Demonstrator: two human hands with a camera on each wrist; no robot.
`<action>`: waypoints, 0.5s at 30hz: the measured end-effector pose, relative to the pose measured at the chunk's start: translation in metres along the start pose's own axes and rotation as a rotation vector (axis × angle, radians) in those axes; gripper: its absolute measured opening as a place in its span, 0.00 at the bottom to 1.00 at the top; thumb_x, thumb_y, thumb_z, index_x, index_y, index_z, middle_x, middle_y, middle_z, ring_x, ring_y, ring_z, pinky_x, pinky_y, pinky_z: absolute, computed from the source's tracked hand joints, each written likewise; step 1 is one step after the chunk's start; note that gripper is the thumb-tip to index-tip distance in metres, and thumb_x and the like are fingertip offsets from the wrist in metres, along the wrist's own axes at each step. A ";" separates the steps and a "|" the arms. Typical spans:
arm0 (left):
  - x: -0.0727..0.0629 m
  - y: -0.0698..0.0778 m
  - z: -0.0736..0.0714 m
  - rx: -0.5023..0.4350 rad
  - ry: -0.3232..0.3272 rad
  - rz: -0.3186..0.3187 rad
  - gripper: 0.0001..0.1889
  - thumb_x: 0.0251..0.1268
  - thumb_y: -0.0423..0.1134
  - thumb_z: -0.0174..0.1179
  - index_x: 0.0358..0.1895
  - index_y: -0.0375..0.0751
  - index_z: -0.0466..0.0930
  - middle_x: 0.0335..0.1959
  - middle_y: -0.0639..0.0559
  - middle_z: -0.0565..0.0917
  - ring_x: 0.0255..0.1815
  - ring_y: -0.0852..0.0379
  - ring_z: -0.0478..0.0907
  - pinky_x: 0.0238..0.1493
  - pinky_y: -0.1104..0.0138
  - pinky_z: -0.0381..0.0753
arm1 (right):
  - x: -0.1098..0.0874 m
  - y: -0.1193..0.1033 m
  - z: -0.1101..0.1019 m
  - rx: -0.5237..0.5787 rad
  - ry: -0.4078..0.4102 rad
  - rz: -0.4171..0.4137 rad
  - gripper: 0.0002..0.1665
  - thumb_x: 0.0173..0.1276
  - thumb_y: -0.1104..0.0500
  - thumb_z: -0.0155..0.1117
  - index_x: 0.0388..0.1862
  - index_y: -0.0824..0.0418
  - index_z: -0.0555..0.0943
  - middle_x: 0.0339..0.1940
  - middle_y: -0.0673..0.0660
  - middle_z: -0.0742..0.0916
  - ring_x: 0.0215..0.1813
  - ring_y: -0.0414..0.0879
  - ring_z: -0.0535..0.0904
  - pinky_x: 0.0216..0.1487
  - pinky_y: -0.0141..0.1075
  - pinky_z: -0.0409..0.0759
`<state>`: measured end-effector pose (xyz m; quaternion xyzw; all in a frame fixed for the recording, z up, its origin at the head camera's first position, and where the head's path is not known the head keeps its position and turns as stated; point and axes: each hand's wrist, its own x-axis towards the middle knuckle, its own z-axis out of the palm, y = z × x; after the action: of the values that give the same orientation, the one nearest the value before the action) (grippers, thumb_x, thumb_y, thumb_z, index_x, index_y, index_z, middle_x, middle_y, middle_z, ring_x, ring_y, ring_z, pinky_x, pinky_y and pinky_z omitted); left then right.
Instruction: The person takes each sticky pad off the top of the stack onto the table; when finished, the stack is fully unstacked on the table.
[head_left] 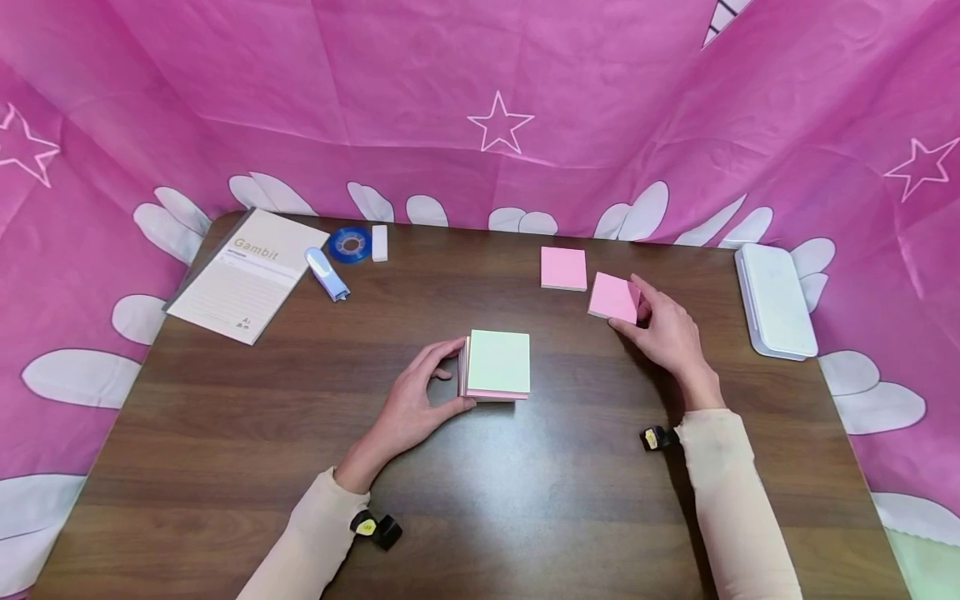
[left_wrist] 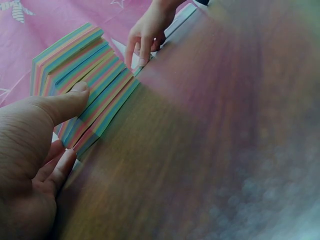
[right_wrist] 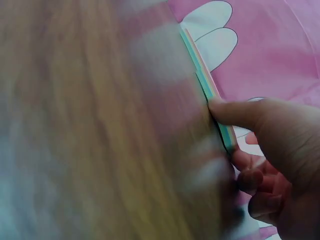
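Note:
A tall stack of sticky note pads stands near the middle of the table, pale green on top. The left wrist view shows the stack's side striped in pink, yellow, green and blue, its layers slightly uneven. My left hand holds the stack from its left, thumb on the near side and fingers at the far side. Farther right, my right hand grips a pink-topped sticky note pad by its right side between thumb and fingers. Another pink-topped pad lies just beyond it to the left.
At the back left lie a notebook, a light blue stapler, a blue tape roll and a white eraser. A white case rests near the right edge. A pink curtain hangs behind the table.

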<state>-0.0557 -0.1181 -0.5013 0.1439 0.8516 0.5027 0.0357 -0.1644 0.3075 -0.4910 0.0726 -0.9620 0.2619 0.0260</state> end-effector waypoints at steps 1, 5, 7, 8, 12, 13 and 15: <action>0.000 0.000 0.000 0.000 0.000 0.001 0.48 0.62 0.38 0.85 0.85 0.53 0.70 0.78 0.50 0.76 0.64 0.48 0.82 0.68 0.47 0.80 | 0.001 0.000 0.001 -0.002 0.010 0.000 0.48 0.72 0.41 0.79 0.84 0.58 0.74 0.41 0.61 0.83 0.42 0.57 0.77 0.40 0.52 0.73; 0.000 0.000 0.000 0.000 0.000 0.002 0.48 0.62 0.38 0.85 0.85 0.53 0.70 0.78 0.50 0.75 0.64 0.48 0.82 0.67 0.47 0.80 | 0.003 0.004 0.006 -0.018 0.046 -0.005 0.38 0.75 0.45 0.78 0.79 0.54 0.80 0.39 0.62 0.80 0.40 0.58 0.76 0.38 0.52 0.71; 0.000 0.000 0.000 -0.001 -0.001 0.002 0.48 0.62 0.38 0.85 0.85 0.53 0.70 0.78 0.50 0.75 0.63 0.48 0.83 0.67 0.47 0.80 | 0.007 0.009 0.009 -0.025 0.056 -0.022 0.37 0.76 0.44 0.76 0.79 0.52 0.80 0.38 0.62 0.79 0.37 0.58 0.74 0.35 0.51 0.70; 0.000 0.000 0.000 -0.001 -0.001 0.001 0.48 0.62 0.38 0.85 0.85 0.53 0.70 0.78 0.50 0.75 0.63 0.48 0.83 0.67 0.47 0.80 | 0.009 0.011 0.009 -0.028 0.060 -0.027 0.36 0.77 0.42 0.75 0.79 0.51 0.81 0.38 0.62 0.79 0.36 0.58 0.73 0.34 0.51 0.69; 0.000 0.001 0.000 0.001 0.000 -0.001 0.48 0.62 0.37 0.85 0.84 0.53 0.70 0.78 0.50 0.76 0.63 0.48 0.83 0.67 0.47 0.80 | 0.015 0.006 0.005 -0.025 0.054 -0.032 0.35 0.79 0.42 0.73 0.79 0.51 0.81 0.39 0.62 0.79 0.36 0.59 0.73 0.33 0.51 0.70; 0.000 0.001 0.000 0.003 -0.001 -0.003 0.48 0.62 0.37 0.85 0.85 0.53 0.70 0.78 0.50 0.76 0.63 0.48 0.83 0.67 0.47 0.80 | 0.017 0.005 0.004 -0.028 0.051 -0.033 0.35 0.79 0.43 0.73 0.80 0.51 0.81 0.39 0.63 0.79 0.37 0.60 0.73 0.34 0.52 0.70; 0.000 0.001 0.000 0.005 -0.002 -0.007 0.48 0.62 0.38 0.85 0.85 0.53 0.70 0.78 0.50 0.75 0.63 0.48 0.83 0.68 0.46 0.80 | 0.019 -0.003 -0.001 -0.023 0.033 -0.026 0.34 0.80 0.48 0.74 0.80 0.53 0.80 0.41 0.64 0.79 0.39 0.61 0.74 0.35 0.53 0.71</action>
<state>-0.0553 -0.1176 -0.5003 0.1414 0.8535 0.5002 0.0379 -0.1826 0.3034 -0.4871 0.0805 -0.9633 0.2518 0.0462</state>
